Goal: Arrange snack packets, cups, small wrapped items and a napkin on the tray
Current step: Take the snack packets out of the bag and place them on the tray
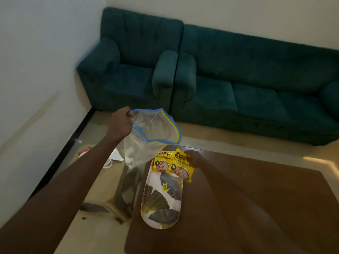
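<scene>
A long oval tray (161,215) with a leaf pattern lies on the brown table (256,208), near its left edge. My right hand (194,158) grips two yellow snack packets (172,165) by their top edge, holding them over the far end of the tray. Whether they touch the tray I cannot tell. My left hand (120,123) is raised to the left and pinches the rim of a clear zip bag (152,136) with a blue and yellow seal. The bag hangs open above the table's far left corner.
On the glass part of the table to the left lie a white cup (108,163), a white napkin or paper (117,154) and a small red and white item (84,150). A green armchair (132,70) and sofa (256,85) stand behind, against the wall.
</scene>
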